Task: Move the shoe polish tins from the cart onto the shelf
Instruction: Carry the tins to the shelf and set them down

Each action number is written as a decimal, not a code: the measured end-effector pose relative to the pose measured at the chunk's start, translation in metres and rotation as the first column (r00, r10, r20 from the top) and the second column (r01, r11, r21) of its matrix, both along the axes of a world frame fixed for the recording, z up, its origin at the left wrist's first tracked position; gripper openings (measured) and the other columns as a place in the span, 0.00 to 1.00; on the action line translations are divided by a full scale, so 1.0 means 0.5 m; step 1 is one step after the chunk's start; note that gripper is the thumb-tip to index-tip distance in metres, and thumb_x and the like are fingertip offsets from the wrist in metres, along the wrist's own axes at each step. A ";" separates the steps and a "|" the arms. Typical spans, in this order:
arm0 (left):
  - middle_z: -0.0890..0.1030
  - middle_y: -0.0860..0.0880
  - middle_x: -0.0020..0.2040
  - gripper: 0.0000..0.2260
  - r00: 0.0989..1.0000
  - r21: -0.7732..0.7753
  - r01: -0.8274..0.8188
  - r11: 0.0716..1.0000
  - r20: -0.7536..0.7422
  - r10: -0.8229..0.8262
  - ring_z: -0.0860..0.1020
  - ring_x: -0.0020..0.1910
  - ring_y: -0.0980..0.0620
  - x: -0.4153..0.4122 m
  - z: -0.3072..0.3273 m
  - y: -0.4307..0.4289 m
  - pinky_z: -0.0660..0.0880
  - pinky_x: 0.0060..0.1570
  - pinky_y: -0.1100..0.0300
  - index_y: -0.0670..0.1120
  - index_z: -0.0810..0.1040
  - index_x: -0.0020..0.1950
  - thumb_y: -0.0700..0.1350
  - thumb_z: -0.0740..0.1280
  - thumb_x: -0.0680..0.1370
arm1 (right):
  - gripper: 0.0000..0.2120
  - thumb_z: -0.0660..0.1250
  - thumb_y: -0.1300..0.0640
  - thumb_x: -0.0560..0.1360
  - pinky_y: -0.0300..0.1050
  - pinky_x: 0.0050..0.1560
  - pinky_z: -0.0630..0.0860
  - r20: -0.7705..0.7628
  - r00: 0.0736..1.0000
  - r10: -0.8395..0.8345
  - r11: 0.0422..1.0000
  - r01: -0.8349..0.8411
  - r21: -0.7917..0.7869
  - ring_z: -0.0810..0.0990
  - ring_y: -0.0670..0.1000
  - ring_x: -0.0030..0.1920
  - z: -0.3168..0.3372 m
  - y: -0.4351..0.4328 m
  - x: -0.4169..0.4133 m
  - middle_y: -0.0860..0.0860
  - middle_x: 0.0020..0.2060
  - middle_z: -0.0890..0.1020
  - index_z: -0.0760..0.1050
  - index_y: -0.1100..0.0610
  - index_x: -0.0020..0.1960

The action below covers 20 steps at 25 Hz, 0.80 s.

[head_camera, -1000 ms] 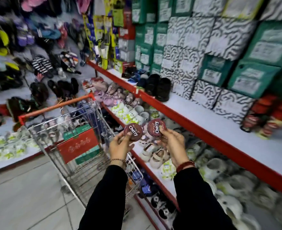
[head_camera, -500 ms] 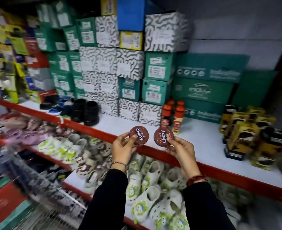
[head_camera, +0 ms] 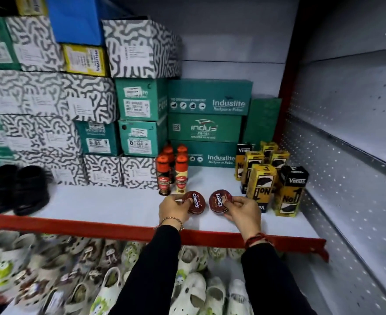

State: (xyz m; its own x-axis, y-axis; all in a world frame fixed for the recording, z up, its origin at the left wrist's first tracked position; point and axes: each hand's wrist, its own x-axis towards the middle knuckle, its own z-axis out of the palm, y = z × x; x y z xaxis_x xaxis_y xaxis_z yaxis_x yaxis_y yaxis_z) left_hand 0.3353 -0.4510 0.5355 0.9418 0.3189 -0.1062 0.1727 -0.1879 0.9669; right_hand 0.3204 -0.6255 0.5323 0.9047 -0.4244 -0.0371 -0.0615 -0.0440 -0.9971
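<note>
Two round dark-red shoe polish tins marked "Cherry" are over the white shelf (head_camera: 110, 205) with its red front lip. My left hand (head_camera: 173, 211) grips the left tin (head_camera: 195, 203) by its left rim. My right hand (head_camera: 244, 212) grips the right tin (head_camera: 219, 201) by its right rim. Both tins are low on the shelf surface, side by side and a little apart, tilted toward me; I cannot tell whether they rest on it. The cart is out of view.
Just behind the tins stand several polish bottles with red caps (head_camera: 172, 170). Yellow and black Venus boxes (head_camera: 271, 180) stand right of my right hand. Green and patterned shoe boxes (head_camera: 142, 114) fill the back. Black shoes (head_camera: 17, 189) sit at left; white clogs (head_camera: 192, 289) lie below.
My view has swung right, from the cart to the shelf end. Both hands have carried the tins forward and down from mid-air to the shelf surface.
</note>
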 end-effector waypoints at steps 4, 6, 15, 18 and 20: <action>0.86 0.41 0.48 0.13 0.999 0.130 -0.009 0.992 -0.039 0.014 0.85 0.35 0.42 0.013 0.002 -0.006 0.84 0.47 0.50 0.45 0.84 0.53 0.49 0.73 0.73 | 0.12 0.77 0.54 0.68 0.59 0.48 0.84 -0.040 0.998 -0.054 0.977 0.045 -0.206 0.87 0.58 0.39 -0.007 0.003 0.020 0.55 0.37 0.86 0.75 0.52 0.32; 0.86 0.42 0.50 0.15 0.999 0.220 0.004 0.976 -0.053 0.008 0.86 0.42 0.41 0.023 -0.001 -0.004 0.83 0.50 0.50 0.46 0.84 0.51 0.53 0.74 0.70 | 0.15 0.75 0.49 0.68 0.54 0.44 0.84 -0.080 0.995 -0.067 0.927 0.033 -0.373 0.86 0.58 0.36 0.003 0.007 0.022 0.56 0.33 0.86 0.77 0.56 0.30; 0.84 0.44 0.56 0.18 0.998 0.548 0.045 0.836 -0.062 -0.014 0.82 0.56 0.42 0.026 0.000 -0.004 0.77 0.52 0.54 0.47 0.84 0.56 0.58 0.69 0.74 | 0.18 0.68 0.50 0.74 0.48 0.46 0.77 -0.213 0.967 -0.143 0.644 -0.073 -0.762 0.83 0.63 0.53 0.061 0.037 0.002 0.62 0.52 0.83 0.78 0.65 0.54; 0.84 0.44 0.56 0.19 1.000 0.599 -0.011 0.800 0.026 -0.006 0.82 0.55 0.40 0.004 0.020 0.005 0.77 0.52 0.53 0.50 0.83 0.58 0.60 0.63 0.77 | 0.20 0.63 0.49 0.78 0.51 0.52 0.78 -0.078 0.991 -0.106 0.587 -0.001 -0.810 0.81 0.64 0.56 0.082 0.054 -0.010 0.64 0.52 0.83 0.79 0.66 0.55; 0.83 0.46 0.56 0.17 0.990 0.648 -0.096 0.755 0.144 0.002 0.82 0.54 0.41 -0.015 0.040 0.019 0.76 0.49 0.53 0.52 0.82 0.57 0.60 0.60 0.78 | 0.20 0.59 0.48 0.80 0.51 0.56 0.78 0.077 0.997 -0.009 0.586 0.067 -0.807 0.80 0.62 0.59 0.094 0.064 -0.004 0.61 0.57 0.83 0.78 0.62 0.60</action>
State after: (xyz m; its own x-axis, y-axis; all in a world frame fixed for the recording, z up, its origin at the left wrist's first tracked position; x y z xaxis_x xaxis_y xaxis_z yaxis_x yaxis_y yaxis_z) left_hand 0.3278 -0.4415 0.5556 0.9129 0.3121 0.2630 0.0847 -0.7752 0.6260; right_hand 0.3182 -0.5933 0.5791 0.8750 -0.2867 0.3901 -0.0264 -0.8329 -0.5528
